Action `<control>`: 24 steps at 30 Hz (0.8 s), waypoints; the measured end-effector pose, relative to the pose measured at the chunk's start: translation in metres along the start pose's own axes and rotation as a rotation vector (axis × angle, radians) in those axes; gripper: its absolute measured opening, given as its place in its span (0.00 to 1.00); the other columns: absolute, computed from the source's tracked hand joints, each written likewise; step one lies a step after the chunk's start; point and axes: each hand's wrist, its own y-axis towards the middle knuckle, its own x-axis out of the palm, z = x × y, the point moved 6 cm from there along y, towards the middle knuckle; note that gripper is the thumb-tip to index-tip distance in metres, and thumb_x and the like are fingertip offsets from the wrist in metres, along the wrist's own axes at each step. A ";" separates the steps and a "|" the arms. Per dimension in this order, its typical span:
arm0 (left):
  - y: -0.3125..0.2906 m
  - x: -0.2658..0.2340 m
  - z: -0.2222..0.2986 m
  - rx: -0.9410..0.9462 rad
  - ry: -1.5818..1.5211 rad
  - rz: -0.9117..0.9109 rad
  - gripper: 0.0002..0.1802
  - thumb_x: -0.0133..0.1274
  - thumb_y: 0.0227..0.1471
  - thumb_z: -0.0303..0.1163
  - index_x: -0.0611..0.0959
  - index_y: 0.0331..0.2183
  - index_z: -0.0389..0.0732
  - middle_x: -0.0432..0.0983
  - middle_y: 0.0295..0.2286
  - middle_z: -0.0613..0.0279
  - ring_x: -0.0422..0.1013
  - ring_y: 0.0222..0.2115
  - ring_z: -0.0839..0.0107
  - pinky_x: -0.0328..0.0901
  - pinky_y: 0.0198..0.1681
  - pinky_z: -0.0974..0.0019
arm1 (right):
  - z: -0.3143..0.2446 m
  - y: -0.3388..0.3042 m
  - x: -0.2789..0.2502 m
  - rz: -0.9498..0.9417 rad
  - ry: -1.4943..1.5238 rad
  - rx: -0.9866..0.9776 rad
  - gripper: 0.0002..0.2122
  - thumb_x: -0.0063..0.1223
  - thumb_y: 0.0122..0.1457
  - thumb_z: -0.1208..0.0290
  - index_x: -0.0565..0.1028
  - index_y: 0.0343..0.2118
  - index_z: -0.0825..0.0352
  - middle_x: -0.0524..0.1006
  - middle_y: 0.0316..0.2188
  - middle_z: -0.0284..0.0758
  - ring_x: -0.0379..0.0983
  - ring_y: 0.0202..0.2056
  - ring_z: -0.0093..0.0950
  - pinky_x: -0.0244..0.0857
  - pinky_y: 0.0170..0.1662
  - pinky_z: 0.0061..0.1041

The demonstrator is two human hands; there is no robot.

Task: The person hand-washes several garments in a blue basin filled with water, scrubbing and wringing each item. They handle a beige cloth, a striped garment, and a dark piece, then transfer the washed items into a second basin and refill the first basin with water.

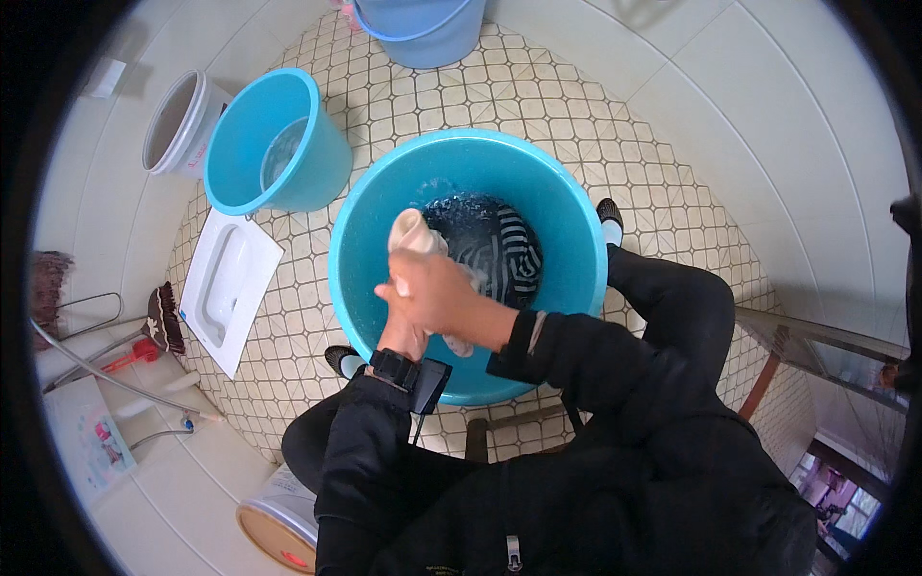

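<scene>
A pale, wet cloth (410, 228) is bunched up above a large turquoise tub (569, 211), its top end sticking up past my fingers. My right hand (434, 288) is wrapped round the cloth from the right side. Just beside it, my left hand (400, 328) is closed on the same cloth, its fingers partly covered by my right hand. A small end of the cloth hangs below my hands. Inside the tub, a dark garment with a black-and-white striped part (517, 257) lies in water. What kind of piece the pale cloth is, I cannot tell.
A smaller turquoise bucket (331, 158) and a white bucket (197, 125) stand at the far left, by a white squat toilet (213, 331). A blue bucket (432, 43) is at the far end. A shower hose (106, 370) runs along the left wall.
</scene>
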 end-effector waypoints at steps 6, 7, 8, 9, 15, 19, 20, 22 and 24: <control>0.019 0.003 0.007 0.108 0.155 -0.068 0.24 0.44 0.61 0.43 0.69 0.51 0.36 0.70 0.47 0.53 0.68 0.47 0.62 0.64 0.50 0.59 | 0.057 0.023 -0.005 0.025 -0.092 0.169 0.17 0.49 0.56 0.55 0.73 0.29 0.68 0.76 0.25 0.51 0.74 0.28 0.49 0.68 0.33 0.45; 0.024 0.001 0.007 0.105 0.177 -0.034 0.24 0.44 0.61 0.43 0.68 0.51 0.36 0.70 0.47 0.53 0.68 0.47 0.62 0.63 0.50 0.59 | 0.072 0.026 -0.007 0.004 -0.090 0.192 0.18 0.49 0.56 0.55 0.73 0.29 0.69 0.76 0.26 0.51 0.74 0.29 0.49 0.68 0.34 0.44; 0.028 -0.001 0.009 0.115 0.199 -0.023 0.24 0.44 0.61 0.43 0.68 0.52 0.35 0.70 0.47 0.53 0.67 0.48 0.62 0.62 0.51 0.58 | 0.085 0.030 -0.007 -0.004 -0.089 0.207 0.18 0.49 0.56 0.54 0.73 0.30 0.69 0.76 0.27 0.51 0.74 0.30 0.49 0.68 0.35 0.44; 0.029 -0.004 0.009 0.096 0.202 -0.006 0.25 0.43 0.61 0.43 0.67 0.52 0.35 0.69 0.48 0.53 0.67 0.48 0.62 0.62 0.51 0.57 | 0.097 0.030 -0.007 -0.037 -0.094 0.250 0.19 0.48 0.56 0.54 0.73 0.30 0.70 0.76 0.28 0.52 0.74 0.31 0.49 0.68 0.36 0.44; 0.032 -0.019 0.024 0.002 0.438 0.113 0.32 0.47 0.57 0.48 0.62 0.57 0.43 0.59 0.55 0.53 0.62 0.49 0.54 0.58 0.50 0.55 | 0.153 0.028 -0.040 -0.091 -0.151 0.512 0.29 0.54 0.54 0.53 0.66 0.49 0.74 0.74 0.41 0.54 0.71 0.45 0.48 0.65 0.47 0.39; 0.030 -0.020 0.021 -0.047 0.442 0.137 0.32 0.50 0.56 0.48 0.63 0.58 0.47 0.62 0.53 0.54 0.63 0.48 0.55 0.58 0.50 0.54 | 0.177 0.016 -0.011 -0.313 -0.383 0.588 0.36 0.59 0.51 0.55 0.57 0.55 0.76 0.69 0.48 0.53 0.67 0.51 0.46 0.63 0.52 0.36; 0.030 -0.019 0.020 -0.052 0.436 0.130 0.32 0.49 0.56 0.47 0.63 0.58 0.47 0.62 0.53 0.54 0.62 0.48 0.55 0.58 0.50 0.54 | 0.186 0.010 0.000 -0.389 -0.420 0.638 0.39 0.59 0.50 0.55 0.54 0.56 0.77 0.68 0.50 0.54 0.66 0.52 0.45 0.62 0.53 0.36; 0.028 -0.019 0.019 -0.065 0.445 0.133 0.31 0.49 0.56 0.46 0.64 0.58 0.46 0.63 0.52 0.54 0.62 0.50 0.53 0.58 0.51 0.54 | 0.204 -0.006 0.019 -0.489 -0.354 0.770 0.38 0.60 0.49 0.59 0.56 0.58 0.75 0.66 0.54 0.51 0.65 0.54 0.41 0.62 0.54 0.34; 0.027 -0.019 0.016 -0.097 0.417 0.105 0.30 0.48 0.57 0.46 0.64 0.57 0.46 0.63 0.52 0.54 0.62 0.50 0.53 0.58 0.52 0.54 | 0.206 -0.004 0.033 -0.577 -0.416 0.478 0.39 0.66 0.39 0.60 0.61 0.53 0.75 0.69 0.50 0.51 0.67 0.52 0.43 0.63 0.52 0.32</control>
